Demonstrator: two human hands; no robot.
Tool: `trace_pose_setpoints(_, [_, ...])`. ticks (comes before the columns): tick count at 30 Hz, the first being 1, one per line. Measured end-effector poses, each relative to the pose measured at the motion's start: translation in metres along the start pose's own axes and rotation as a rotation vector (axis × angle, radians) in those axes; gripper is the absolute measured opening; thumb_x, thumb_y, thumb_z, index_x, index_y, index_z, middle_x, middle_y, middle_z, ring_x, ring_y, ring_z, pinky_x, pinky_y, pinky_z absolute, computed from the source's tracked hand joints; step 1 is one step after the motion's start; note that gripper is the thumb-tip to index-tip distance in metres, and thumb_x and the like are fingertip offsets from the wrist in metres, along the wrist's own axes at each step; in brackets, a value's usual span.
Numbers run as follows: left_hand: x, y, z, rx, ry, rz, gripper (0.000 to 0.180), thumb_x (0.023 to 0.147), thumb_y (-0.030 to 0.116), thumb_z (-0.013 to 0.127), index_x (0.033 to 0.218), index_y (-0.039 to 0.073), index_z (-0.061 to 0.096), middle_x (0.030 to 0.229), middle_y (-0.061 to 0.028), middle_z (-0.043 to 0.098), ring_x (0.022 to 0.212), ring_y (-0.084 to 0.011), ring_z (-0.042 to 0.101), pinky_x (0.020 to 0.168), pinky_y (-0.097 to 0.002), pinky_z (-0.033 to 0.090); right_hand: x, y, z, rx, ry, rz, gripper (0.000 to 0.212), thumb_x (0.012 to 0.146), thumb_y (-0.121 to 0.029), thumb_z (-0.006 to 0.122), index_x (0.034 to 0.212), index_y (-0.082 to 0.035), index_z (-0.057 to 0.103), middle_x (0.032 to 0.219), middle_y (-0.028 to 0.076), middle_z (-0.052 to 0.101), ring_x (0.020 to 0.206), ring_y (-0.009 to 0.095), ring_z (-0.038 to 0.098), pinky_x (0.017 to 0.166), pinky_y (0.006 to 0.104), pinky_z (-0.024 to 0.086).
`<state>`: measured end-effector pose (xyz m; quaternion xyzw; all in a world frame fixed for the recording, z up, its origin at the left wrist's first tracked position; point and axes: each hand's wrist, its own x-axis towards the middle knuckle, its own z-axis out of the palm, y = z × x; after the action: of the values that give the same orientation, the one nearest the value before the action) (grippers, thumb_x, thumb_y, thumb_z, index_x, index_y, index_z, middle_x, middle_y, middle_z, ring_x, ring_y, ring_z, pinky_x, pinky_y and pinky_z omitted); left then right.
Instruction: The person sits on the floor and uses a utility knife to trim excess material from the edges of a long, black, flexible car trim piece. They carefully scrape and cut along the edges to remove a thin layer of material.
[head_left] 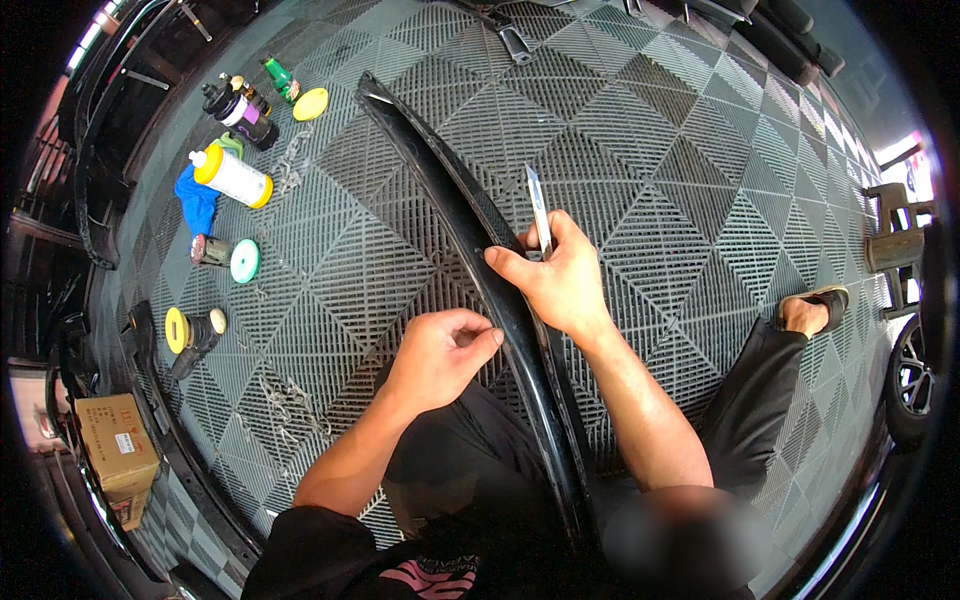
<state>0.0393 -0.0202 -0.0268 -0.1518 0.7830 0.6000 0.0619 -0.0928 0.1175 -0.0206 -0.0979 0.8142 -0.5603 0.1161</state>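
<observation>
A long, glossy black car trim piece [532, 385] runs from my lap up and away to the left. My right hand [565, 285] is closed around it about midway, thumb lying on its upper face. A slim pale knife [538, 205] with a pointed tip sticks up from the same hand, held among the fingers; the rest of it is hidden. My left hand [445, 355] is beside the trim's left edge, fingers curled and thumb pressed to the index finger. Whatever it pinches, if anything, is too small to tell.
On the grey slatted floor [340, 260] at left are a white-and-yellow bottle [232, 178], a blue cloth [195, 203], a black spray bottle [243, 115], a green bottle [283, 80] and a polisher with yellow pad [178, 330]. Cardboard boxes [118, 445] stand lower left. Thin scraps [290, 410] lie nearby.
</observation>
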Motion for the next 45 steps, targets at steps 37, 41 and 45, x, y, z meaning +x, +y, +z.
trace_pose_setpoints(37, [0.163,0.002,-0.042,-1.557,-0.367,0.474,0.033,0.097,0.039,0.054,0.099,0.006,0.059,0.075,-0.0056,0.052,0.067,-0.0221,0.052,0.061,-0.0359,0.046,-0.012,-0.027,-0.011,0.026,0.013,-0.339,0.03,0.101,-0.029,0.062,0.099,0.001,0.065,0.07,0.006,0.06,0.062,0.011,0.052,0.058,0.0299,0.045])
trace_pose_setpoints(41, [0.153,0.014,-0.04,-1.443,-0.193,0.425,0.033,0.095,0.041,0.056,0.095,0.008,0.058,0.075,-0.0059,0.053,0.065,-0.0227,0.052,0.058,-0.036,0.046,-0.028,-0.092,-0.032,-0.247,-0.166,-0.446,0.024,0.098,-0.017,0.061,0.113,0.001,0.067,0.078,0.02,0.068,0.065,0.032,0.069,0.06,0.0373,0.053])
trace_pose_setpoints(45, [0.151,0.019,-0.044,-1.335,-0.133,0.468,0.031,0.095,0.039,0.058,0.094,0.008,0.057,0.075,-0.0065,0.055,0.067,-0.0231,0.055,0.056,-0.036,0.047,-0.024,-0.091,-0.022,-0.391,-0.172,-0.67,0.03,0.09,-0.013,0.069,0.119,-0.005,0.067,0.075,0.016,0.069,0.06,0.031,0.067,0.057,0.0388,0.054])
